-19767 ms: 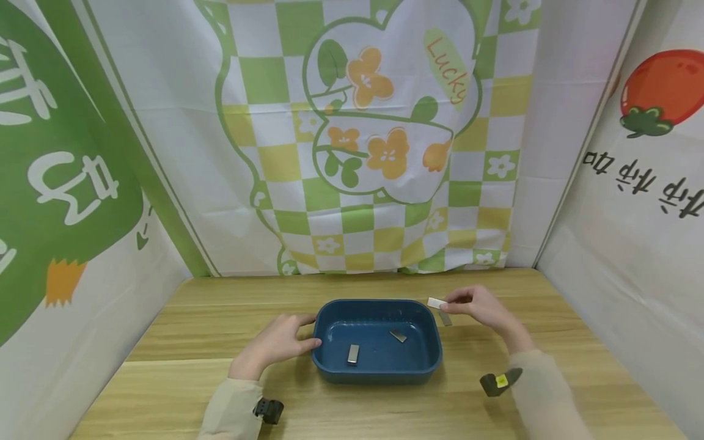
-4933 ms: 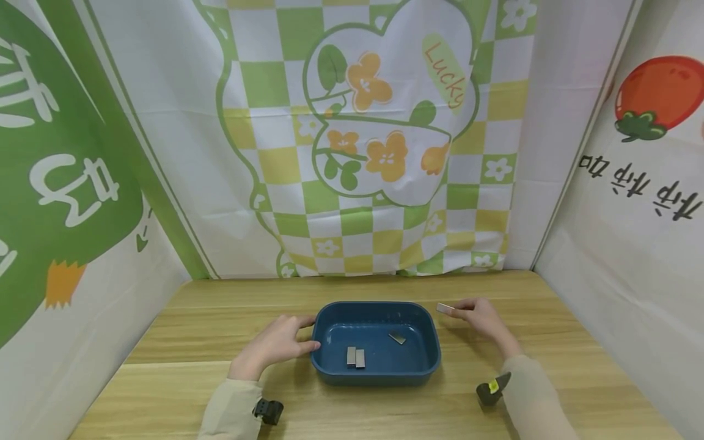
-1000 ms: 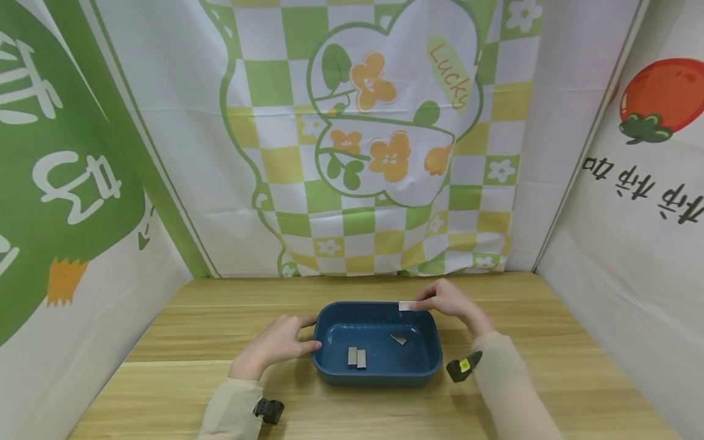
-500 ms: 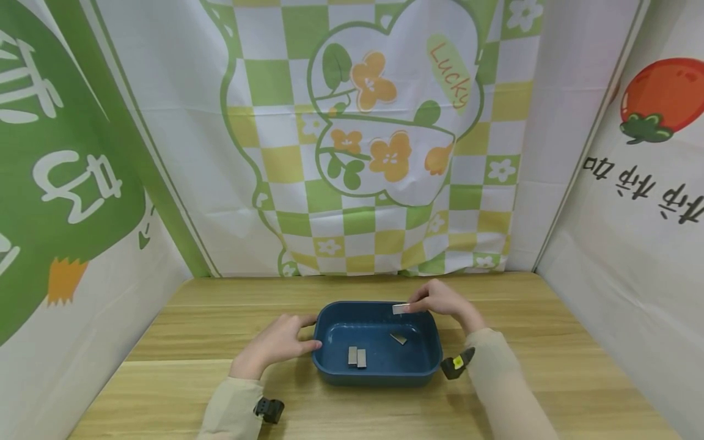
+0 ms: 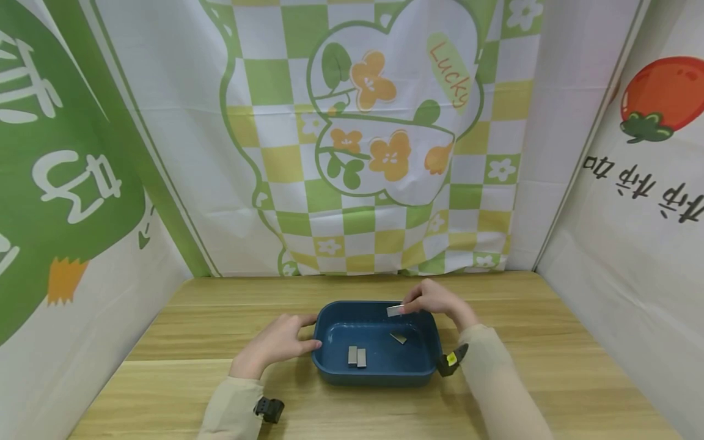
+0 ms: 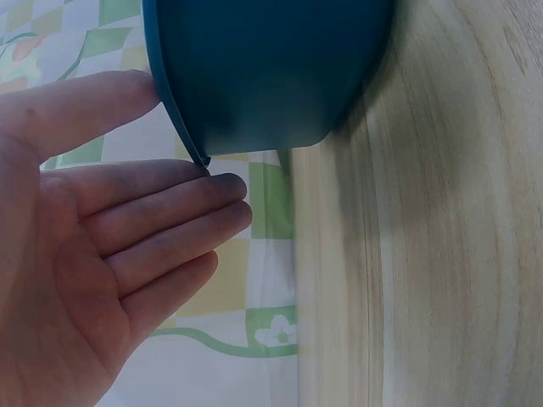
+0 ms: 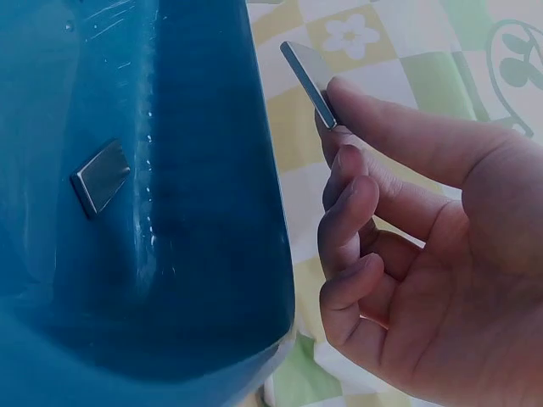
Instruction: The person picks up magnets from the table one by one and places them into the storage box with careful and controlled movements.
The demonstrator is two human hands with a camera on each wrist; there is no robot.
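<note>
A dark blue rectangular tub (image 5: 379, 380) stands on the table. My left hand (image 5: 277, 339) lies at its left end, thumb and index fingertip touching the rim; in the left wrist view its fingers are straight. Over the tub's back right part, my right hand (image 5: 437, 299) pinches a small flat silvery metal block (image 7: 310, 80) between thumb and index finger, the other fingers curled. Inside, two similar blocks stand side by side at front left, a left block (image 5: 352, 355) and a right block (image 5: 361, 358). Another block (image 7: 102, 176) lies slanted on the floor at the right.
The wooden table (image 5: 181, 348) reaches back to a green and white checked curtain (image 5: 357, 244). Printed cloth walls stand on both sides. Each wrist wears a black camera, a left camera (image 5: 269, 410) and a right camera (image 5: 453, 359).
Since 19.8 s ago a second upright block has joined the one at front left. In the last seconds my right hand has carried its block leftward over the tub. My left hand stays put.
</note>
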